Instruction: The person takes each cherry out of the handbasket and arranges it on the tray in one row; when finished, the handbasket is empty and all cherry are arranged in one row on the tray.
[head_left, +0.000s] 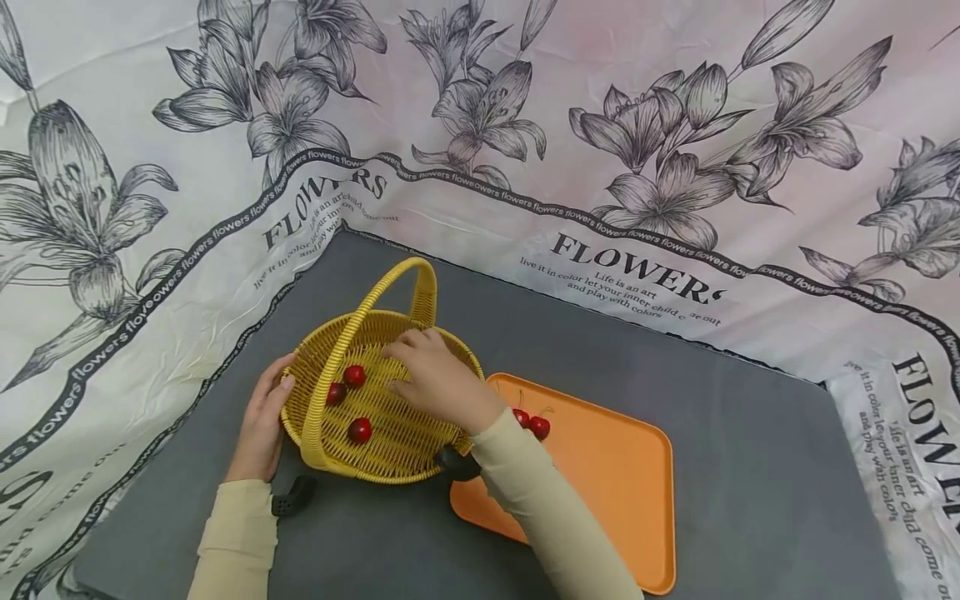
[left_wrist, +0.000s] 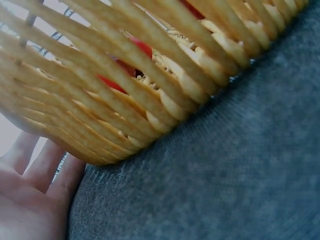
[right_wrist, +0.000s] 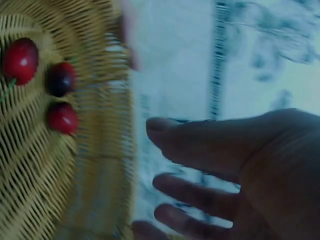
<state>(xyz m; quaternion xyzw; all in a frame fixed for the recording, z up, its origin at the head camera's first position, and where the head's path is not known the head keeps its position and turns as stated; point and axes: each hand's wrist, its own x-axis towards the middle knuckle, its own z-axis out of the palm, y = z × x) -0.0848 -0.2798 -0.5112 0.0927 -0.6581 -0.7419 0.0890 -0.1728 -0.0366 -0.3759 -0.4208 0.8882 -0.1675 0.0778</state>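
Note:
A yellow woven basket (head_left: 401, 437) with a tall handle stands on the table. Three dark red cherries (head_left: 360, 431) lie in its left half. My left hand (head_left: 260, 417) rests against the basket's left side near the rim; in the left wrist view its fingers (left_wrist: 45, 162) reach straight along the outside of the weave. Over the right part of the basket hovers my right hand (head_left: 442, 375), with thumb and fingers apart and nothing between them in the right wrist view. Two stemmed cherries (head_left: 539, 427) sit on an orange tray (head_left: 622, 492), partly behind the right sleeve.
The basket's handle (head_left: 360, 312) arches up between the two hands. To the right, the tray stands close against the basket, its near left part under the right forearm. Flower-print cloth (head_left: 465, 200) hangs behind and beside the grey table (head_left: 750, 467).

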